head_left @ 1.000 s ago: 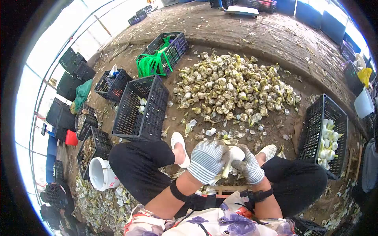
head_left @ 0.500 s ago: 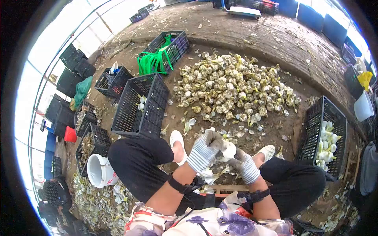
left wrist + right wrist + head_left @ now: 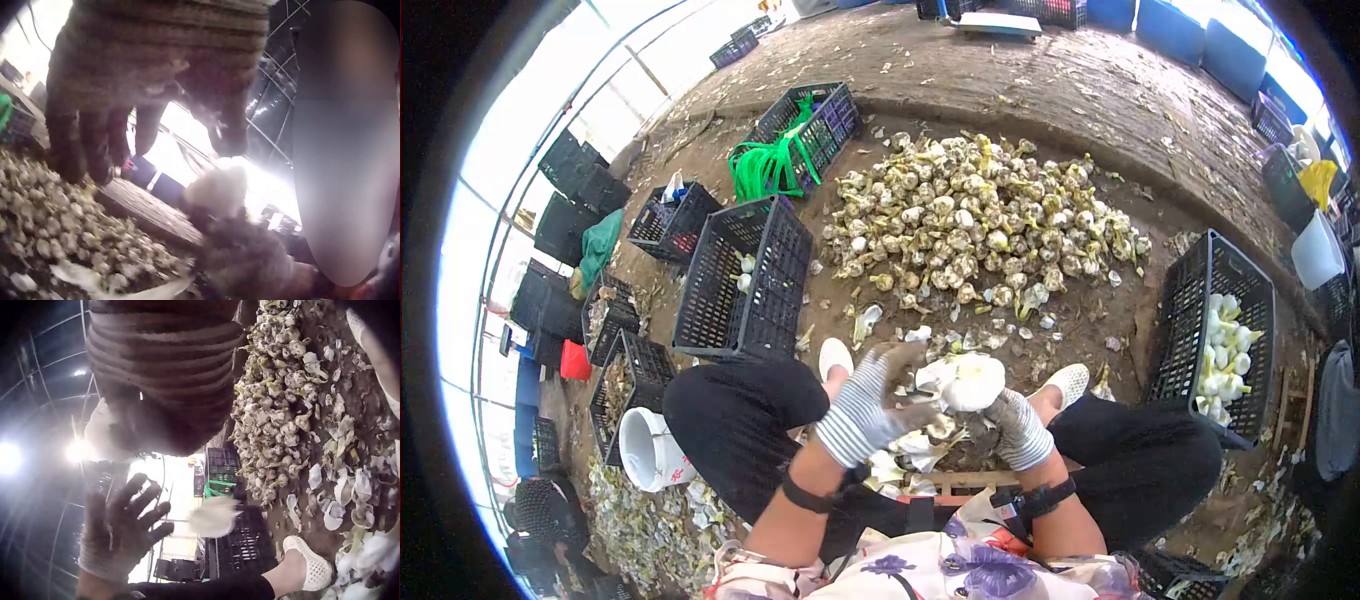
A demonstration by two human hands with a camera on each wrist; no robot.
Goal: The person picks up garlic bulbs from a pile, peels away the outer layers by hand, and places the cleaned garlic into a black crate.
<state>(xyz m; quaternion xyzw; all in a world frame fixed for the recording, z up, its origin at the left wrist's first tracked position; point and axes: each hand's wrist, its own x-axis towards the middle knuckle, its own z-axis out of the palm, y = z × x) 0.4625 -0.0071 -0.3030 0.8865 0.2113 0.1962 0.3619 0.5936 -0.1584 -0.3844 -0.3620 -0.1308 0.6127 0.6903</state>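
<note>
Both hands wear striped work gloves. My right hand (image 3: 1018,430) grips a white garlic bulb (image 3: 975,383) between the knees; in the right wrist view the curled fingers partly hide the bulb (image 3: 103,434). To its left, my left hand (image 3: 862,405) is apart from the bulb, its fingers spread with nothing in them, as the left hand (image 3: 128,528) in the right wrist view also shows. A loose white piece of garlic skin (image 3: 214,517) hangs in the air between the hands. Peeled skins (image 3: 915,450) lie on the ground below.
A big heap of unpeeled garlic (image 3: 980,220) lies ahead. At the right, a black crate (image 3: 1170,350) holds cleaned white bulbs (image 3: 1225,350). Another black crate (image 3: 775,290) with a few bulbs stands left, near a white bucket (image 3: 640,450). Further crates stand at the far left.
The left hand has let go of the bulb and swung left, fingers opening, as skin came off. The right hand keeps the bulb, which now looks whiter and turned toward the camera.
</note>
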